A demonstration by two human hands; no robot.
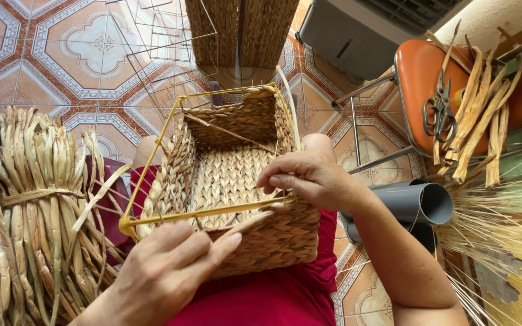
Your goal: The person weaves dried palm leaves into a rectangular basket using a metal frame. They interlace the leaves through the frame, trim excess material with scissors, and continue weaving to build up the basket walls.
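A woven straw basket (237, 175) on a yellow wire frame (152, 160) rests on my lap, over red cloth. My left hand (164, 268) is at the basket's near rim and pinches a flat straw strand (246, 222) between thumb and fingers. My right hand (309, 178) reaches over the right rim, with its fingers closed on the same weaving strand at the yellow wire. A loose pale strand (288, 105) sticks up from the basket's far right corner.
A tied bundle of dried straw (31, 205) stands at my left. An orange chair (424, 78) at the right carries scissors (439, 111) and straw strips (481, 115). Grey pipes (418, 202) lie beside my right arm. Bare wire frames (158, 54) and finished baskets (243, 30) stand on the patterned tile floor.
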